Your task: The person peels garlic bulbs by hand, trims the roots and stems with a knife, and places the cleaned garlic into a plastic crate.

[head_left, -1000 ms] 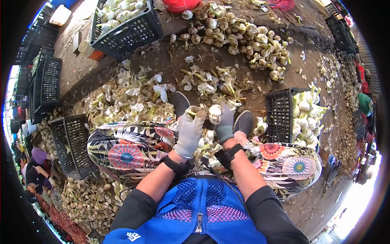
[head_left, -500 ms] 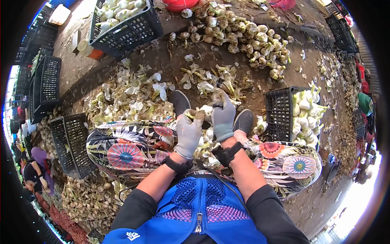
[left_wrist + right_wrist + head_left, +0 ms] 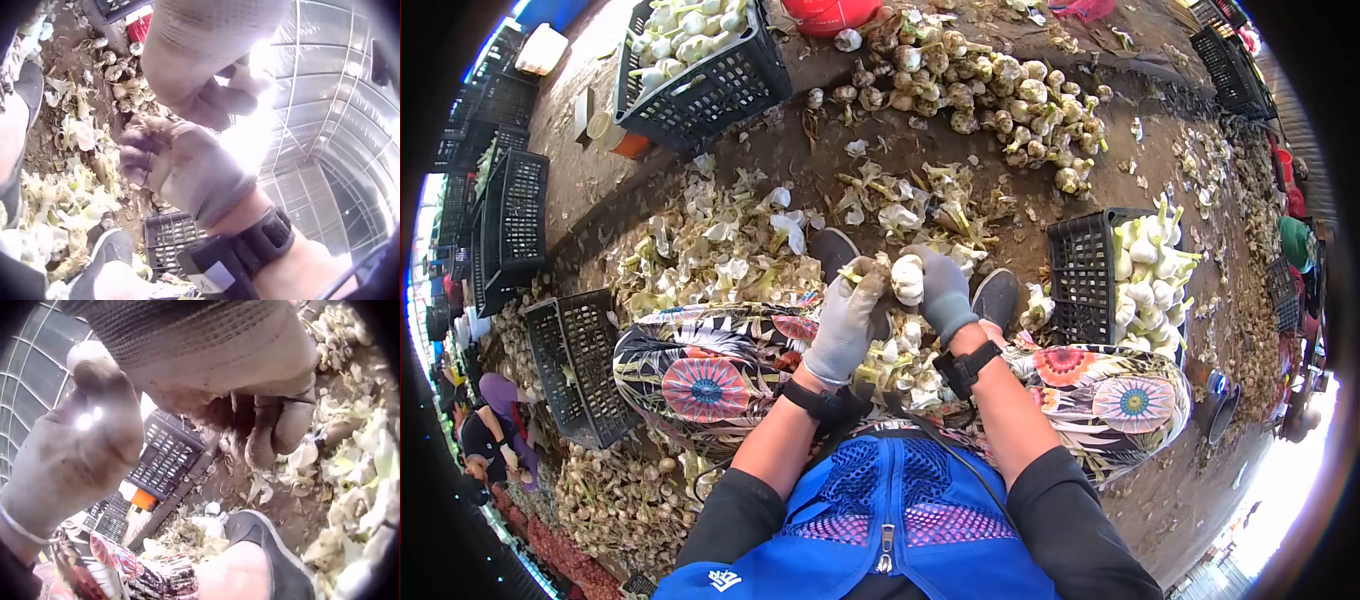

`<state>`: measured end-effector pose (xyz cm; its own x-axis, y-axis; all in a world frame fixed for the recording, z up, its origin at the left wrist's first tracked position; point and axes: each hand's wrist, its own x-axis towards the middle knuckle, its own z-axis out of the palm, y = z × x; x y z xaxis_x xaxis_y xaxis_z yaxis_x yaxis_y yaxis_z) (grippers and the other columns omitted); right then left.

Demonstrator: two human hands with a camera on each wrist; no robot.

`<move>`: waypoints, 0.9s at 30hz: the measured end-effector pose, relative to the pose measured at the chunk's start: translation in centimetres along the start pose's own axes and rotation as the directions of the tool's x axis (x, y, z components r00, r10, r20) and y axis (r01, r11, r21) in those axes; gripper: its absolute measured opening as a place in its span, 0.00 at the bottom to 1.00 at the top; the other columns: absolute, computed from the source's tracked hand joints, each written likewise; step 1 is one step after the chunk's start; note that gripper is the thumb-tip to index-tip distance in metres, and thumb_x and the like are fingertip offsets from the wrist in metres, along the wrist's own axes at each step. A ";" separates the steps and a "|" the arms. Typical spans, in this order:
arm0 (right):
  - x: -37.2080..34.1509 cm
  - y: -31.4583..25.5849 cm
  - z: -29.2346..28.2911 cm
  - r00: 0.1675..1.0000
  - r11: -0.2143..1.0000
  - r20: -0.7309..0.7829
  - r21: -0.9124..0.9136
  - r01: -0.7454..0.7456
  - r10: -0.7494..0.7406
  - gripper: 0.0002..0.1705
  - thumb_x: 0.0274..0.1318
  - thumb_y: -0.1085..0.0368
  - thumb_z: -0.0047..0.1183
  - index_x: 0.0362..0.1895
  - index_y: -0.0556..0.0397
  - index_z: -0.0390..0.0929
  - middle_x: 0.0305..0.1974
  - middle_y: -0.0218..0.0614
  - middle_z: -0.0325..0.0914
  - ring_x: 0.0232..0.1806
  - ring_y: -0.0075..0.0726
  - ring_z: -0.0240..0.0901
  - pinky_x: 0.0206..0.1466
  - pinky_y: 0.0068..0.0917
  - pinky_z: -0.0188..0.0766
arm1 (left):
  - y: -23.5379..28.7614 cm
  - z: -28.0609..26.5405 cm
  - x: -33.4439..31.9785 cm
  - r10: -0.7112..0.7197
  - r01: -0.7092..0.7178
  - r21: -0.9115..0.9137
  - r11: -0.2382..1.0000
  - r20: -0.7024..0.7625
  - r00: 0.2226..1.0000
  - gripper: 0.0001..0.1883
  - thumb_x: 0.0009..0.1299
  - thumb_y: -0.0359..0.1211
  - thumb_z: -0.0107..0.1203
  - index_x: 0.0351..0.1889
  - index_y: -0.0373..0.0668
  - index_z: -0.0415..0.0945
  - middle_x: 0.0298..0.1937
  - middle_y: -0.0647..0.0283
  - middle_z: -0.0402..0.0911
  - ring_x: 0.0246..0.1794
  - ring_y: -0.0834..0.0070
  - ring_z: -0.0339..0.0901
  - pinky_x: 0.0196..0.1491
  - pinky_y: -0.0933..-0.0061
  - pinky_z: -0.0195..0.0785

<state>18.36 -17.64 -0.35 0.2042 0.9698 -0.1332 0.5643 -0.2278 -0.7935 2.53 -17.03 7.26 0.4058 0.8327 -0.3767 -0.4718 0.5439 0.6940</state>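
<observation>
Garlic (image 3: 907,281): I'm pinching it in my left hand (image 3: 843,325), best keeping pressure light; whether my right hand (image 3: 945,297) is pinching, I can't tell.

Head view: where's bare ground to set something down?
Mostly bare ground lies between the upper-left crate and the peelings; a lightly littered patch, between garlic heap and near-right crate. Crowded: around both shoes; a garlic bulb sits between left hand and right hand.

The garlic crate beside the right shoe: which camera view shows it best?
Head view: the crate shows its side and heaped bulbs clearly. The left wrist view catches only part of it; the right wrist view none.
</observation>
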 end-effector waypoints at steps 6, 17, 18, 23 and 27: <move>0.0 -6.8 -3.9 0.951 0.775 -0.148 0.620 -0.123 0.270 0.23 0.54 0.80 0.40 0.53 0.60 0.78 0.30 0.34 0.80 0.28 0.22 0.74 0.34 0.18 0.71 | 1.0 -1.6 0.2 -0.213 0.228 -0.081 0.970 0.166 0.963 0.20 0.80 0.45 0.46 0.55 0.38 0.73 0.50 0.60 0.81 0.49 0.73 0.80 0.50 0.67 0.76; -2.1 -7.8 -0.5 0.959 0.968 -0.280 0.223 0.111 -0.046 0.25 0.54 0.81 0.48 0.58 0.60 0.75 0.45 0.40 0.84 0.46 0.26 0.80 0.50 0.21 0.74 | -2.9 0.3 -0.9 -0.278 0.252 -0.161 0.954 -0.165 0.946 0.21 0.81 0.47 0.40 0.61 0.43 0.67 0.53 0.62 0.78 0.50 0.71 0.79 0.51 0.63 0.77; -2.0 -7.7 -0.2 0.962 0.962 -0.273 0.260 0.085 -0.011 0.26 0.52 0.82 0.47 0.57 0.60 0.76 0.45 0.41 0.84 0.45 0.26 0.80 0.50 0.21 0.74 | -3.1 0.6 -0.8 -0.094 0.111 0.049 0.993 -0.269 0.958 0.17 0.80 0.46 0.44 0.49 0.41 0.71 0.41 0.66 0.76 0.39 0.77 0.74 0.41 0.68 0.71; 0.1 -5.9 0.7 0.957 0.900 -0.273 0.436 0.028 0.102 0.26 0.47 0.76 0.49 0.55 0.56 0.78 0.41 0.50 0.84 0.44 0.51 0.82 0.48 0.34 0.76 | -2.0 2.4 -0.7 0.308 -0.022 0.624 0.781 -0.353 0.883 0.19 0.79 0.45 0.49 0.36 0.37 0.74 0.26 0.70 0.73 0.27 0.84 0.68 0.30 0.75 0.65; 1.0 -7.1 -0.7 0.949 0.948 -0.294 0.318 -0.014 0.113 0.22 0.49 0.75 0.49 0.52 0.57 0.79 0.39 0.51 0.83 0.45 0.53 0.81 0.49 0.34 0.75 | -3.3 1.7 -0.7 0.385 -0.203 0.532 0.822 -0.257 0.886 0.19 0.78 0.45 0.51 0.42 0.35 0.73 0.29 0.68 0.75 0.28 0.83 0.69 0.31 0.78 0.66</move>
<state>15.16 -15.13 5.55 0.4927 0.8692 -0.0410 0.2781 -0.2020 -0.9391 5.11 -19.61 6.24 -0.0235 0.9742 -0.2246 -0.0536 0.2231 0.9733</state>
